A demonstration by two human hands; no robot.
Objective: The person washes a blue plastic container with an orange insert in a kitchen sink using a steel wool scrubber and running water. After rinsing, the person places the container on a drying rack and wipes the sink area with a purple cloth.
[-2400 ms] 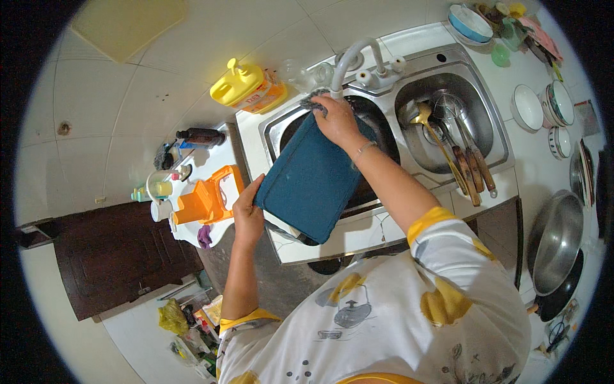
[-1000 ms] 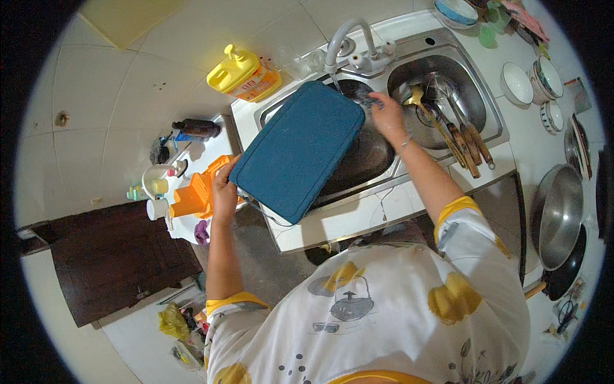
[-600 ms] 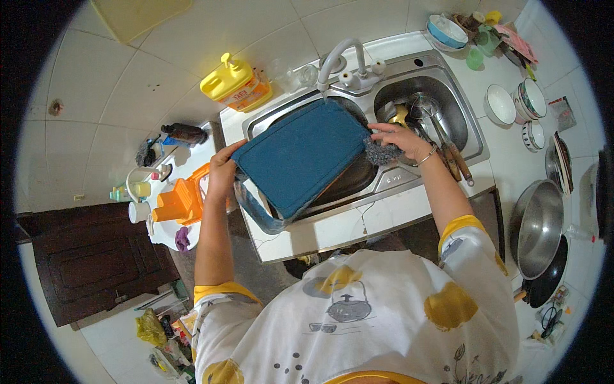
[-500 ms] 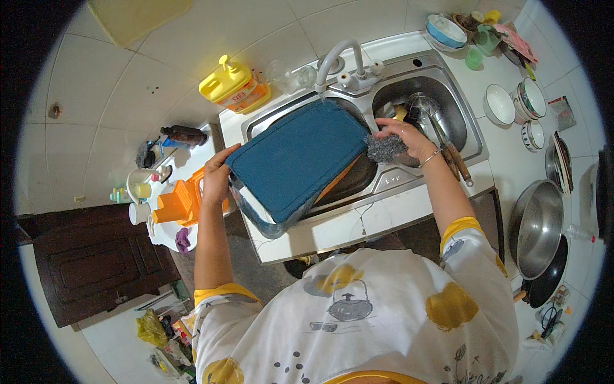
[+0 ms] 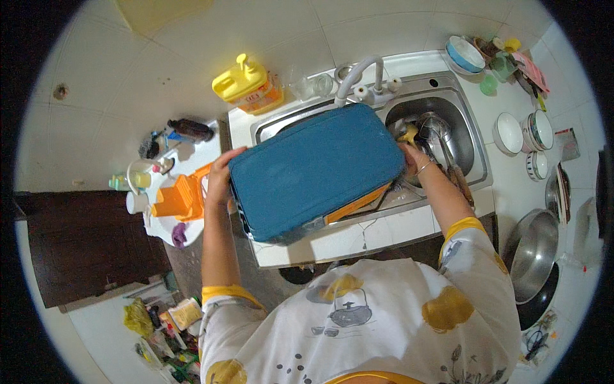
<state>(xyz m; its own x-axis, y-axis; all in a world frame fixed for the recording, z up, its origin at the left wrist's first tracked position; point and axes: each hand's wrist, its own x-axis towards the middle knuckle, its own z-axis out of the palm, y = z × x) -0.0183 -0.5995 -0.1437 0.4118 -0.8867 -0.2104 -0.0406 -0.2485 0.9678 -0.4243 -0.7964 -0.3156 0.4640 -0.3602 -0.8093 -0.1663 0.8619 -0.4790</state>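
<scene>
A large blue rectangular box-like piece (image 5: 320,169) with rounded corners and an orange strip along its lower side is held tilted over the left sink basin (image 5: 281,125). My left hand (image 5: 221,176) grips its left end, thumb at the top edge. At the right end my right hand (image 5: 414,159) closes on the corner, its fingers partly hidden behind the piece. No scouring pad shows clearly in that hand. Just behind the piece's far edge stands the white curved faucet (image 5: 348,83). The right sink basin (image 5: 470,137) holds a wire strainer (image 5: 435,126) and wooden-handled utensils.
A yellow pump jug (image 5: 246,86) and glass jars (image 5: 322,85) stand behind the sink. Bowls (image 5: 508,133) sit on the right counter, with a steel basin (image 5: 534,253) nearer me. An orange plastic container (image 5: 182,195) rests on the left surface.
The blue piece has turned a little and its top now faces me more. My right hand has moved from beside it, where it held a steel wool scourer, onto its right end.
</scene>
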